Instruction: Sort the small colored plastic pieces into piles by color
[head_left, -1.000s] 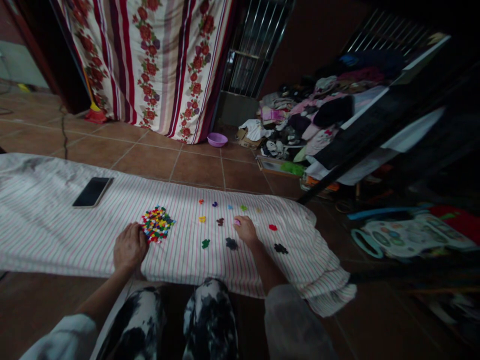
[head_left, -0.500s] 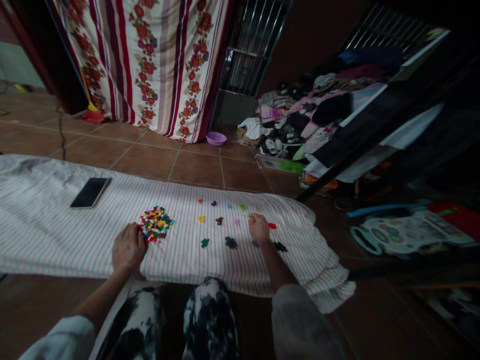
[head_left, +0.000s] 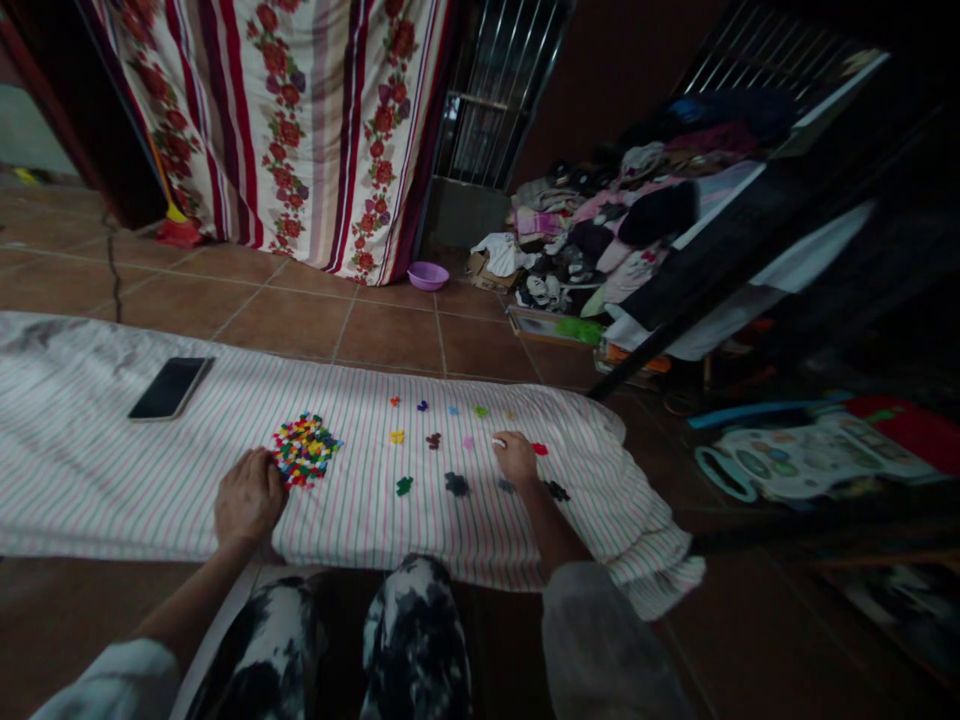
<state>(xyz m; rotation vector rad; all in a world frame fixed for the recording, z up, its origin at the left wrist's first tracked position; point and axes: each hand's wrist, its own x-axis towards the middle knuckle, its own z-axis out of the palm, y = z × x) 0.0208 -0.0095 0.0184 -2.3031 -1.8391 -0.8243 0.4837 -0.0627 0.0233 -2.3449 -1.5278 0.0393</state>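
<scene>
A mixed heap of small coloured pieces (head_left: 306,450) lies on the striped cloth (head_left: 345,520). My left hand (head_left: 251,495) rests at the heap's left edge; whether its fingers grip anything is hidden. To the right, small single-colour groups lie in rough rows, among them yellow pieces (head_left: 397,437), brown pieces (head_left: 433,440), pink pieces (head_left: 469,442), green pieces (head_left: 405,485) and dark grey pieces (head_left: 456,484). My right hand (head_left: 516,456) is closed between the pink pieces and the red pieces (head_left: 539,449), with something small and white at its fingertips, too small to name.
A phone (head_left: 170,388) lies on the cloth at the left. Black pieces (head_left: 557,491) are near my right wrist. Beyond the cloth, a purple basin (head_left: 428,276) stands on the tiled floor beside a curtain (head_left: 322,130). Piled clothes (head_left: 630,220) fill the back right.
The whole view has shifted slightly. My right hand has turned a little, and something white now shows at its fingertips. My left hand stays beside the heap.
</scene>
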